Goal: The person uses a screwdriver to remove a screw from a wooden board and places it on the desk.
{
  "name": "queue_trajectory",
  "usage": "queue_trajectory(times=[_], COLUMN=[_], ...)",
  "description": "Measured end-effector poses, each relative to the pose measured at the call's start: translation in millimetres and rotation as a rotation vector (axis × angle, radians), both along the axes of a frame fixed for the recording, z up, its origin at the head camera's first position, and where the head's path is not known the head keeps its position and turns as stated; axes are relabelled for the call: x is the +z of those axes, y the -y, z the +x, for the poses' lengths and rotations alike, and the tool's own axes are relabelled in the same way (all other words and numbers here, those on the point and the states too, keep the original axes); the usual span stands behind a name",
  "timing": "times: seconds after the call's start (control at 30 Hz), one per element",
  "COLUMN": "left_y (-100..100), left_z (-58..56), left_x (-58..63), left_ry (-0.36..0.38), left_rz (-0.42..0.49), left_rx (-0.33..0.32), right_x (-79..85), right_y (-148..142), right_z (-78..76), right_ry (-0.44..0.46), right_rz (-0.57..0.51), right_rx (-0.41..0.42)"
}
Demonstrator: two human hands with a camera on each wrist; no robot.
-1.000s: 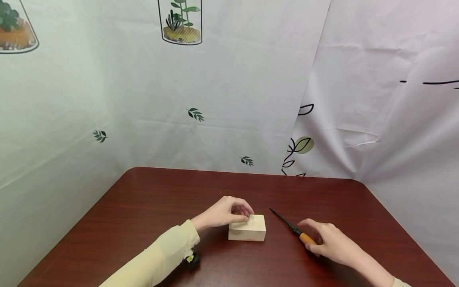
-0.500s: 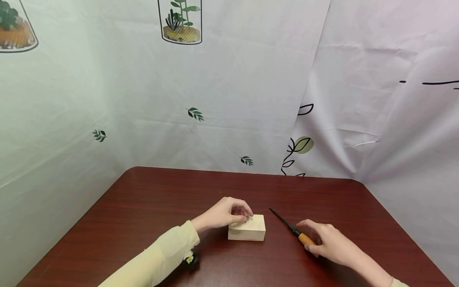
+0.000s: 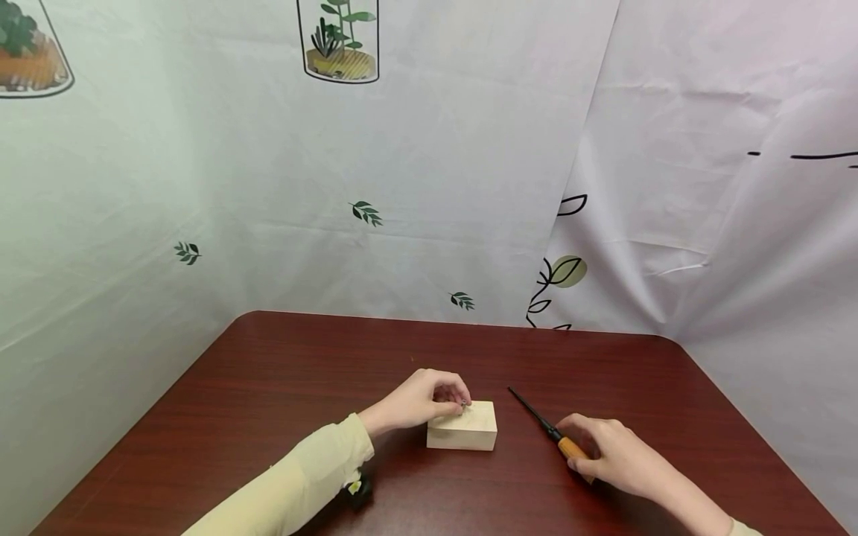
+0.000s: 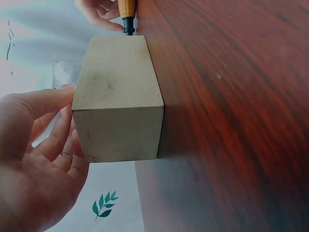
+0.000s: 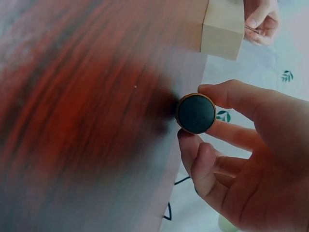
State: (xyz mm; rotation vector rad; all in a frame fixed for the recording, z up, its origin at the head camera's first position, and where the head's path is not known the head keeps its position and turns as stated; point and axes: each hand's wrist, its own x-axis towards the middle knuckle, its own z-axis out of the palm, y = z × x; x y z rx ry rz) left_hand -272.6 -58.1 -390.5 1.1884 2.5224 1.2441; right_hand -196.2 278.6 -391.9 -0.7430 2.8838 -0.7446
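Observation:
A pale wooden block (image 3: 462,438) lies on the dark red table, left of the screwdriver in the head view. My left hand (image 3: 417,398) is over its top left part, thumb and index finger pinching a small metal screw (image 3: 463,403) at the top face. Most of the screw is hidden by the fingers. To the right, my right hand (image 3: 620,455) grips the orange handle of a screwdriver (image 3: 571,447), whose black shaft points away and to the left. The right wrist view shows the handle's black end cap (image 5: 196,113) between thumb and fingers.
The reddish wood table (image 3: 322,350) has rounded far corners. White cloth (image 3: 436,186) with printed plants hangs behind it and at both sides. Under the left sleeve sits a small dark object (image 3: 360,491) with a flower on it.
The screwdriver has swung very slightly, its tip shifting a little to the right. The left hand has shifted a touch on the screw; the block stays in place.

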Motion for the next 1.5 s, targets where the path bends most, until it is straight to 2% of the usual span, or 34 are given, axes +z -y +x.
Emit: queue_trajectory(times=[0.5, 0.77, 1.5], left_y=[0.9, 1.1, -0.6], left_z=[-0.7, 0.5, 2.3], left_x=[-0.9, -2.3, -1.2], left_ry=[-0.044, -0.055, -0.026], left_rz=[-0.002, 0.017, 0.018], left_rx=[0.004, 0.018, 0.061], right_x=[0.0, 0.9, 1.9], right_y=[0.3, 0.5, 2.3], right_z=[-0.2, 0.8, 2.4], right_ry=[0.041, 0.006, -0.002], right_rz=[0.01, 0.063, 0.085], right_rx=[-0.013, -0.03, -0.053])
